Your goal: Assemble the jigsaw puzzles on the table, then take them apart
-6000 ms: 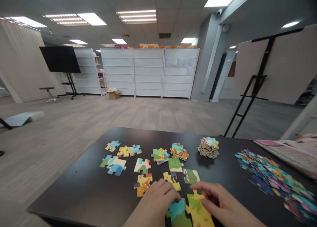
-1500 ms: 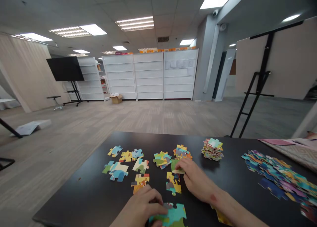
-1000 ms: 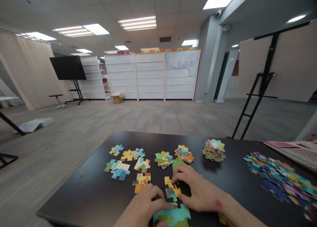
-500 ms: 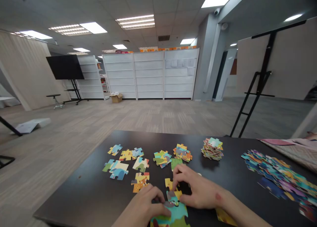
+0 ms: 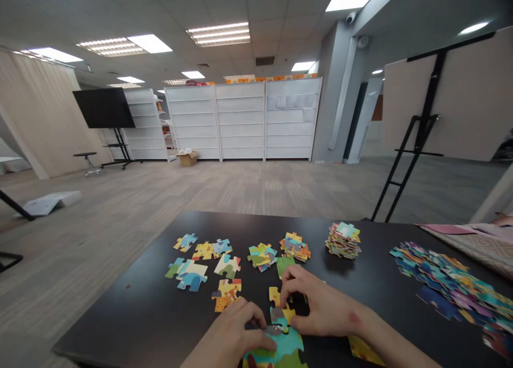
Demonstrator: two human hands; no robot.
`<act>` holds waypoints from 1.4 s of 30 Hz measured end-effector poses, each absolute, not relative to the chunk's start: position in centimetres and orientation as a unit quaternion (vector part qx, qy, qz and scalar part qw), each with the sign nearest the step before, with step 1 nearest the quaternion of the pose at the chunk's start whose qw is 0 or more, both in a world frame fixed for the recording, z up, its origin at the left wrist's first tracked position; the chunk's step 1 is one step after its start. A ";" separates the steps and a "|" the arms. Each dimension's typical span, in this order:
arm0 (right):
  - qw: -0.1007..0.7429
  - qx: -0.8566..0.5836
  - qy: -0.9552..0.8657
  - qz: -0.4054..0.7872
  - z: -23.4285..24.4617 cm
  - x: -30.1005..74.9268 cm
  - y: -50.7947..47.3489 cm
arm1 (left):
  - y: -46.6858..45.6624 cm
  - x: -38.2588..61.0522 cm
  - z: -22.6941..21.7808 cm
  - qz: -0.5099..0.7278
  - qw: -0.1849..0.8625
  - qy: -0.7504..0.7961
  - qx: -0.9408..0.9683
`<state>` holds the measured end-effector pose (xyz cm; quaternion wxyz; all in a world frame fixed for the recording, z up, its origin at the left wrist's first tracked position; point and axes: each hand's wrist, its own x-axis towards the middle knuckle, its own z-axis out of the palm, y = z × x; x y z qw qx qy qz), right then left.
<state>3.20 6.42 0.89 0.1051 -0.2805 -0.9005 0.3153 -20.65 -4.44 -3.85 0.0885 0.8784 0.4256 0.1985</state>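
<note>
Head view: the left hand (image 5: 230, 338) and right hand (image 5: 323, 309) hold their grip pressed together on joined jigsaw pieces (image 5: 278, 340) at lower centre of the black tabletop (image 5: 120, 317). A stack of pieces (image 5: 342, 240) and a loose pile (image 5: 452, 288) lie right. White shelving units (image 5: 240, 119) stand beyond the carpeted floor (image 5: 200, 191).

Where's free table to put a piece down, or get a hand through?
Bare table lies left of the left hand, in front of the puzzle pieces. A second patch runs between the stack of pieces and the loose pile, right of the right hand. Crowded: around both hands at the joined pieces, and the clusters mid-table.
</note>
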 end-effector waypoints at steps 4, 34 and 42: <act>0.132 -0.278 -0.905 0.295 1.2 3.5 6.5 | -4.5 -21.1 -3.5 0.195 0.094 0.430 0.876; 0.074 -0.295 -0.910 0.282 1.4 3.5 6.5 | -4.6 -22.9 -2.2 0.211 0.149 0.440 0.860; 0.069 -0.303 -0.906 0.286 1.9 3.5 6.3 | -4.6 -23.0 -2.1 0.212 0.151 0.435 0.862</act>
